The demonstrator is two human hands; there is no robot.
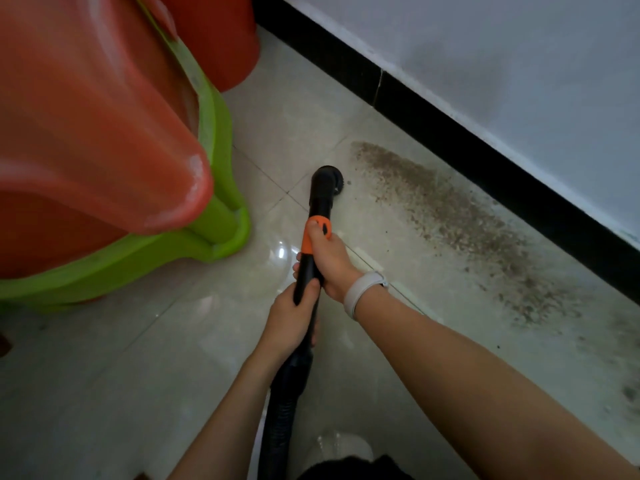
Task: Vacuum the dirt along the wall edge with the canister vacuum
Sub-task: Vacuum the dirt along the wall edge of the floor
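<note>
Black wand in both hands' grip, left, right; hose cut off below, canister unseen.

Stacked orange stools over a green stool.

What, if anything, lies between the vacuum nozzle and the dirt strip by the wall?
Nothing visible. The nozzle sits on bare floor tile, left of the dirt strip beside the black baseboard. The plastic stools stand on its other side.
</note>
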